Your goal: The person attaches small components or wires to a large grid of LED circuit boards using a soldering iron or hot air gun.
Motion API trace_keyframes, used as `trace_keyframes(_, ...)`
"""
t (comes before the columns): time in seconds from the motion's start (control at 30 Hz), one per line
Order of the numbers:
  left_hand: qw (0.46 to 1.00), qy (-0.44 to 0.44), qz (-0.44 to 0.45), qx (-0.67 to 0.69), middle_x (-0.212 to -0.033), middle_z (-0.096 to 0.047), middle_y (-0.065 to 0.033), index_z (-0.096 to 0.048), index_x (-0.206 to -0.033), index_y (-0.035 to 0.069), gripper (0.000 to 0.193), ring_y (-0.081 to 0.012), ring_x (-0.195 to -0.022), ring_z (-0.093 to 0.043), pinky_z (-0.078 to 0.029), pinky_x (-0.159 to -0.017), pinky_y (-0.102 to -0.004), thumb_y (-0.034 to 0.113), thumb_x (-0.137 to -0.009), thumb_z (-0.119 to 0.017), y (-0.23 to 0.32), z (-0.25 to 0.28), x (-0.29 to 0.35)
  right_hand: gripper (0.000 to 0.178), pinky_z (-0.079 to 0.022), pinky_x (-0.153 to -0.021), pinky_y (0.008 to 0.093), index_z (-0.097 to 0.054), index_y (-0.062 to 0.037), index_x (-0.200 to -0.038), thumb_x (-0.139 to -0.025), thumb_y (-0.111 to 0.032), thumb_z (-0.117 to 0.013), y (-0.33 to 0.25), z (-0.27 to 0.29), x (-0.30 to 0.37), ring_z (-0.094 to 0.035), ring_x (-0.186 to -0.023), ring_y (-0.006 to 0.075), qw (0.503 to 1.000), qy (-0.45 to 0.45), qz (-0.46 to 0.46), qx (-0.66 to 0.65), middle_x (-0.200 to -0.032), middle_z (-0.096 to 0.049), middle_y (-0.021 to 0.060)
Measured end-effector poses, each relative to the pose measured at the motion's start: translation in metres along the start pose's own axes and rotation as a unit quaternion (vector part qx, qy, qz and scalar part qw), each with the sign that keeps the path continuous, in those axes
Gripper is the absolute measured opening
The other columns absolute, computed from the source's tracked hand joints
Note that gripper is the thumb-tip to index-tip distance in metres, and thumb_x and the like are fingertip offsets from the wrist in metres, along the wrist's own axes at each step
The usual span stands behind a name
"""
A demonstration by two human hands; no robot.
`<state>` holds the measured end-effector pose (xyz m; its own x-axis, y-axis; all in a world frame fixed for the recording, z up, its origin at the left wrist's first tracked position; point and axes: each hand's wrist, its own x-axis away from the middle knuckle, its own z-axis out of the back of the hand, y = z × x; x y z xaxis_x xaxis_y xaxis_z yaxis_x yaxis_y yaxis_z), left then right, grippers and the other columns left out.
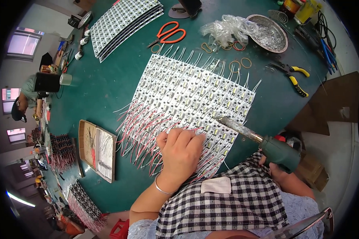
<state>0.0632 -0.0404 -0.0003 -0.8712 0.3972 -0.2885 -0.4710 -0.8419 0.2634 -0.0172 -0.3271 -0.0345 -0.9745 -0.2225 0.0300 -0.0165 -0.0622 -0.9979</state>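
Observation:
A white circuit board panel (191,89) set with rows of small parts lies on the green table in front of me. Thin white wires stick out along its far edge, and red and white wires (137,127) cover its near left part. Over these near wires my left hand (182,149) is closed, fingers curled down; its fingertips are hidden. At the right, my right hand (274,170) grips a green heat gun (281,153), which partly covers that hand. The gun's metal nozzle (243,129) points left, over the panel's right part.
Stacked panels (125,24), orange-handled scissors (171,34), clear plastic wrap (229,30), a round dish (269,34), rubber bands (235,65) and yellow-handled pliers (295,77) lie farther out. A box of wires (97,149) sits left. Another person (26,97) works at the far left.

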Motion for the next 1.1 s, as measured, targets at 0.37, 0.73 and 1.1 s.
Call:
trace_keyframes(0.37, 0.998, -0.032, 0.050, 0.002, -0.076, -0.056, 0.0019, -0.065, -0.075, 0.015, 0.012, -0.0178, -0.080, -0.051, -0.030, -0.075, -0.0349, 0.017, -0.066, -0.072, -0.013, 0.016, -0.024, 0.062, -0.044, -0.061, 0.0245, -0.048, 0.0027, -0.118, -0.085, -0.049, -0.051, 0.000, -0.001, 0.004, -0.053, -0.066, 0.0127, 0.996, 0.070, -0.043, -0.037, -0.074, -0.057, 0.0072)
trace_keyframes(0.73, 0.994, -0.067, 0.082, 0.015, -0.075, -0.055, 0.0012, -0.059, -0.070, 0.013, 0.012, -0.0197, -0.078, -0.050, -0.030, -0.075, -0.0352, 0.016, -0.068, -0.070, -0.010, -0.003, -0.025, 0.060, -0.044, -0.058, 0.0247, -0.043, 0.0061, -0.120, -0.086, -0.043, -0.053, -0.008, -0.001, -0.002, -0.056, -0.066, 0.0141, 0.997, 0.064, -0.007, -0.046, -0.112, -0.055, 0.0126)
trace_keyframes(1.1, 0.998, 0.032, -0.026, 0.052, -0.071, -0.054, 0.0043, -0.060, -0.076, 0.016, 0.016, -0.0153, -0.076, -0.052, -0.030, -0.075, -0.0350, 0.012, -0.065, -0.070, 0.010, 0.010, -0.014, 0.032, -0.046, -0.072, 0.0316, -0.055, 0.0037, -0.107, -0.085, -0.019, -0.055, -0.016, 0.008, 0.007, -0.059, -0.075, 0.0179, 0.994, 0.020, -0.075, -0.075, -0.093, -0.060, 0.0136)
